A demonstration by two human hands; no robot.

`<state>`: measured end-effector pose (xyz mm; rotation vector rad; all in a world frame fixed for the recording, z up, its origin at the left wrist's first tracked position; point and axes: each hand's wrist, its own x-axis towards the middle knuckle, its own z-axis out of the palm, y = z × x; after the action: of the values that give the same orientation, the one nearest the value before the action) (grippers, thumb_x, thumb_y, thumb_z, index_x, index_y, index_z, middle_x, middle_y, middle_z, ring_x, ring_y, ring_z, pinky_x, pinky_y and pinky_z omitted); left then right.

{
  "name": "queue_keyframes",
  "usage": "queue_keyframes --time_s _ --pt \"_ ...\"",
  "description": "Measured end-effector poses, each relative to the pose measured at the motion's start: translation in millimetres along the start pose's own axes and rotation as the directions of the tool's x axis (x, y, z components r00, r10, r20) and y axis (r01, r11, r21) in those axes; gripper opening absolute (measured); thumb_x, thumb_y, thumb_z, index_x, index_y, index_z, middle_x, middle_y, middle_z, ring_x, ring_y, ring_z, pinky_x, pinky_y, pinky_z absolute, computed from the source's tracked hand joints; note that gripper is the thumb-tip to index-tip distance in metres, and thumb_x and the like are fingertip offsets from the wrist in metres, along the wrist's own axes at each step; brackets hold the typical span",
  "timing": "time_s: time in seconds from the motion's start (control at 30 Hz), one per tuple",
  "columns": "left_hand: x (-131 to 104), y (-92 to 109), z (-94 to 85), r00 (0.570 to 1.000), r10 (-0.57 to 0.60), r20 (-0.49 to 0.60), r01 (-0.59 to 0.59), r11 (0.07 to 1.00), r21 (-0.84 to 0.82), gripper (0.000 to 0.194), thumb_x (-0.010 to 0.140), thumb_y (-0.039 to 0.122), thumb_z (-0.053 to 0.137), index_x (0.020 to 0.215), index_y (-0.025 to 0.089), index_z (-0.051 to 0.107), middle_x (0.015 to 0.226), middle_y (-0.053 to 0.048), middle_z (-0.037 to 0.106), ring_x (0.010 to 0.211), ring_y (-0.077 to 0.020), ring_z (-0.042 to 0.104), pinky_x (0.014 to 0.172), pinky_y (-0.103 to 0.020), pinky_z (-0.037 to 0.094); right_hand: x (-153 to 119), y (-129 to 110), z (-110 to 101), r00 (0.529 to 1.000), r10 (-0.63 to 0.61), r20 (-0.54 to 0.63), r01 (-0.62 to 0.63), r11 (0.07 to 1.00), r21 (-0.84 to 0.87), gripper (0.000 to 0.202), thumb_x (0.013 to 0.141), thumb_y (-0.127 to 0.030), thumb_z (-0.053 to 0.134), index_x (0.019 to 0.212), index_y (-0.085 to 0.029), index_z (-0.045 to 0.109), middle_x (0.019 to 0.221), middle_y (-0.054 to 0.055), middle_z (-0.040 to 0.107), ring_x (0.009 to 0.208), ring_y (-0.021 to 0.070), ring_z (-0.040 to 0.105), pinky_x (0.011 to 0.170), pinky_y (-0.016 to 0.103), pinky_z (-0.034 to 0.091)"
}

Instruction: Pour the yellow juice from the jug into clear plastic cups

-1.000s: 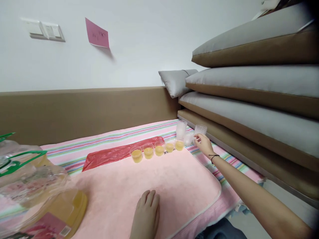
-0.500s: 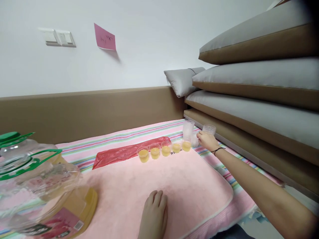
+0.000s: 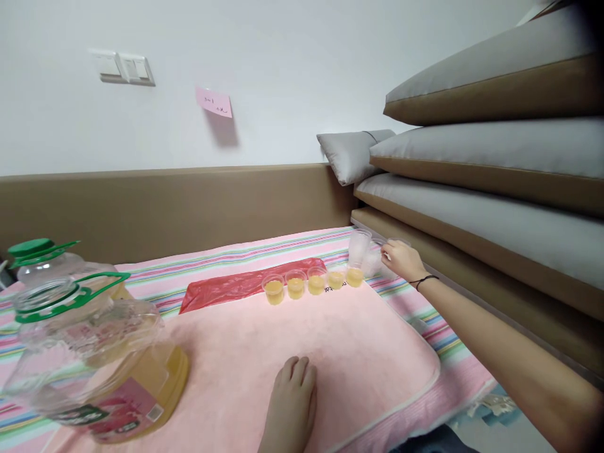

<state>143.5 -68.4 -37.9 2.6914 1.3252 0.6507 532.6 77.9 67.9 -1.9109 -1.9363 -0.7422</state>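
Note:
My left hand [image 3: 293, 390] lies flat on the pink towel [image 3: 245, 358], palm down, fingers stretched out and holding nothing. At the far right my right hand [image 3: 402, 259] has its fingers closed at a clear plastic cup [image 3: 375, 261]; part of the grip is hidden. Close beside stands a taller clear cup stack [image 3: 359, 246], and another clear rim shows partly behind the hand. Several small clear cups of yellow liquid [image 3: 296, 287] stand in a row along the towel's far edge, the rightmost just left of my right hand.
At left stands a large open plastic jug [image 3: 136, 384] with yellow liquid and a green handle; behind it is a jug with a green cap [image 3: 32, 250]. A red plastic bag [image 3: 226, 290] lies behind the cups. Stacked cushions [image 3: 486, 151] rise on the right.
My right hand has shifted slightly right among the clear cups, and a cup beside it now appears tilted or drawn aside. My left hand stays put. The view has turned slightly left.

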Motion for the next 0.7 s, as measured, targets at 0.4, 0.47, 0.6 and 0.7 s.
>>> queue_keyframes --time_s 0.4,0.47,0.6,0.7 --pt "2 -2 -6.9 0.999 0.046 0.029 -0.047 0.999 0.004 0.032 0.085 0.005 0.043 0.109 0.018 0.059 0.119 -0.008 0.062 0.111 -0.0251 0.054 0.090 -0.041 0.051 10 -10 -87 0.982 -0.018 -0.187 0.028 0.998 0.052 0.016 0.085 -0.021 0.050 0.083 -0.018 0.066 0.086 0.007 0.066 0.087 0.0219 0.058 0.071 0.030 0.040" --pt "2 -2 -11.8 0.998 0.046 0.032 -0.044 0.998 -0.053 0.031 0.084 0.007 0.044 0.108 0.018 0.059 0.119 -0.008 0.063 0.112 -0.0244 0.054 0.091 -0.040 0.051 1 -27 -101 0.972 -0.099 -0.212 0.127 0.985 0.119 0.017 0.087 -0.023 0.049 0.084 -0.018 0.065 0.087 0.007 0.066 0.087 0.0213 0.058 0.073 0.030 0.042" --pt "1 0 -21.6 1.000 -0.013 0.006 0.013 0.986 -0.165 0.033 0.084 0.009 0.045 0.113 0.016 0.057 0.119 -0.011 0.062 0.112 -0.0227 0.057 0.096 -0.042 0.050 -31 -78 -112 0.933 -0.305 -0.189 0.348 0.898 0.269 0.022 0.090 -0.025 0.045 0.083 -0.019 0.065 0.085 0.008 0.065 0.083 0.0211 0.057 0.075 0.032 0.043" --pt "-2 -1 -23.5 0.996 -0.083 -0.024 0.075 0.968 -0.239 0.041 0.084 0.013 0.046 0.124 0.013 0.051 0.123 -0.015 0.060 0.117 -0.0256 0.055 0.102 -0.047 0.045 -61 -124 -105 0.862 -0.488 -0.139 0.505 0.795 0.338 0.026 0.092 -0.021 0.041 0.080 -0.021 0.065 0.080 0.007 0.064 0.078 0.0204 0.056 0.072 0.032 0.043"
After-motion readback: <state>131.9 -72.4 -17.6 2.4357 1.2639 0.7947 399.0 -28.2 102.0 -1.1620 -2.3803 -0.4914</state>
